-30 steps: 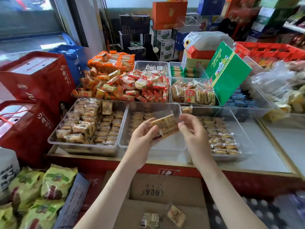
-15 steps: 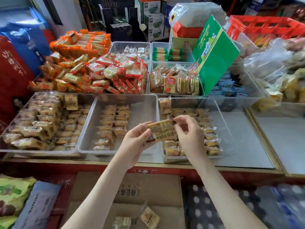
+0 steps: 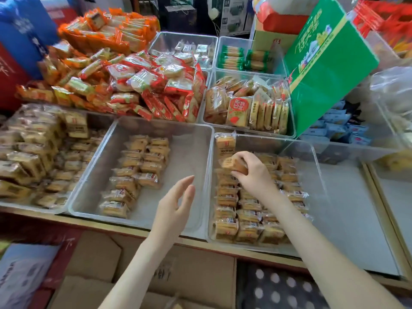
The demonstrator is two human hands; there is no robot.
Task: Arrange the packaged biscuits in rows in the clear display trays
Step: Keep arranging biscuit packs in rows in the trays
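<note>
Your right hand (image 3: 254, 175) grips 1 packaged biscuit (image 3: 233, 164) from above, fingers and thumb curled round its end. It sits low over the far left part of the right clear tray (image 3: 312, 150). You cannot tell from this view whether the pack already touches the packs beneath it.

That tray holds rows of packed biscuits (image 3: 249, 228) running from its near wall toward the back. 1 upright pack (image 3: 225, 143) stands in its far left corner, just beyond your held pack.

Your left hand (image 3: 176, 204) holds nothing. Its fingers are nearly straight and slightly spread, the palm turned toward your right hand, above the near right part of the middle clear tray (image 3: 189, 152). In that tray, 2 columns of biscuit packs (image 3: 138, 172) lie toward its left side. The left tray (image 3: 64, 209) is piled with similar packs.

Behind the trays lie a heap of red-wrapped snacks (image 3: 156, 85) and a tilted green box (image 3: 327, 70). A cardboard carton (image 3: 196, 277) sits below the counter edge.
</note>
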